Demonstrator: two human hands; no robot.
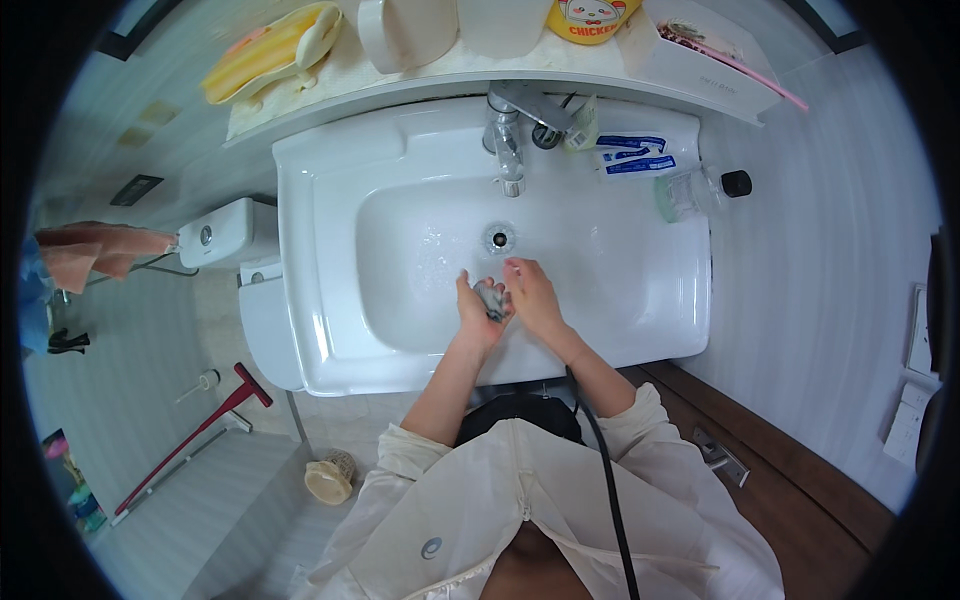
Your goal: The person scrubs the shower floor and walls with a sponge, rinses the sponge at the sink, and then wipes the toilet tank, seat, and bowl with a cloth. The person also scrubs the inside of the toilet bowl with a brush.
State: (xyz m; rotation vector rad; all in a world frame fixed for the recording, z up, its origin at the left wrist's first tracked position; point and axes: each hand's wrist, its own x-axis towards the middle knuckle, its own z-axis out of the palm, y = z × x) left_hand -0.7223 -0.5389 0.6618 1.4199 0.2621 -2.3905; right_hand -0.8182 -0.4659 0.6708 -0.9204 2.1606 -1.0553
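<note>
My left hand (474,311) is over the front of the white ceramic washbasin (330,300), palm turned up. It holds a small grey, ribbed item (491,300), slightly blurred, whose exact kind is unclear. Close against its right side is my right hand (536,296), fingers loosely bent and nothing visible in them. Just beyond both hands lies the basin drain (499,239). Above it stands the chrome tap (510,142), with no clear stream of water in sight. Drops of water wet the bowl left of the drain.
Blue-and-white sachets (637,154) and a clear bottle with a black cap (686,193) lie on the basin's right rim. A shelf (450,86) behind bears mugs and a box (697,67). To the left is a toilet (262,315). A black cable (604,465) hangs near my right forearm.
</note>
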